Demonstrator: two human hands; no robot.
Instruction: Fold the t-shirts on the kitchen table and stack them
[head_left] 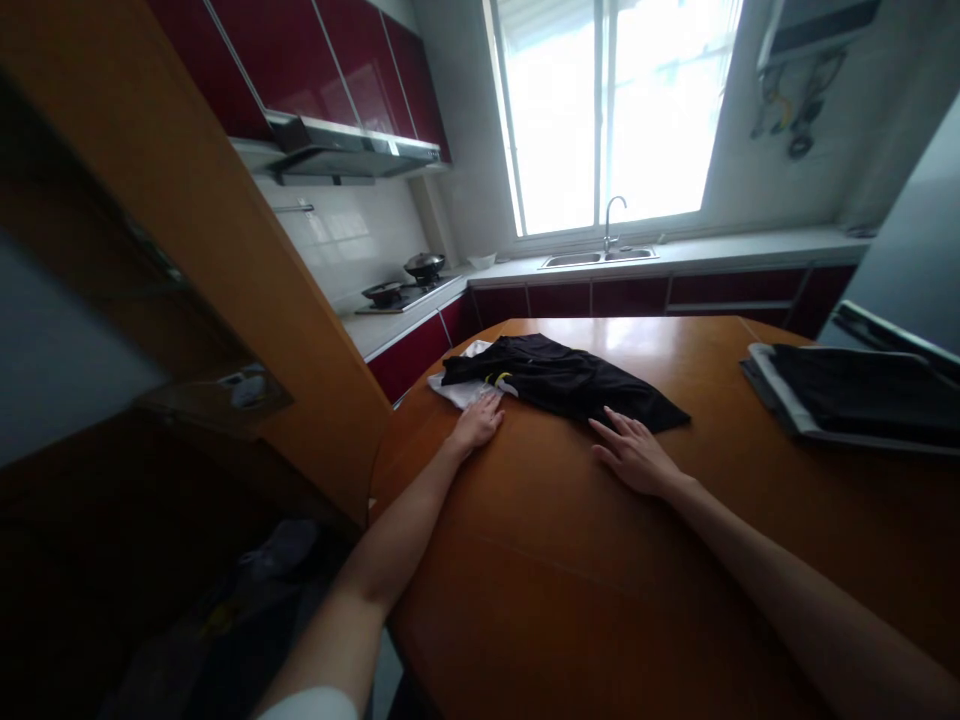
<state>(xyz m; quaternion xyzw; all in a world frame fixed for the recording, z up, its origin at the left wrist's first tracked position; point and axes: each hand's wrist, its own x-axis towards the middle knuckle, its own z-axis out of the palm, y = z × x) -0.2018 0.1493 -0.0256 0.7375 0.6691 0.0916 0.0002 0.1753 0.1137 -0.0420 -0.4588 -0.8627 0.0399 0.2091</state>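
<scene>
A black garment with yellow and white trim (574, 380) lies spread on the wooden table (525, 500). Part of a white garment (452, 390) sticks out from under its left end. My left hand (478, 422) rests at the near left edge of the clothes, its fingers stretched out over the white cloth by the trim. At the near right edge, my right hand (636, 455) has its fingers spread, with the fingertips at the black cloth. Neither hand grips anything that I can see.
Folded dark and white clothes (862, 395) are stacked on the table's right side. A wooden cabinet (300, 330) stands close on the left. Beyond the table are a stove with pans (409, 292), a sink (600, 258) and a white counter (750, 243) under the window.
</scene>
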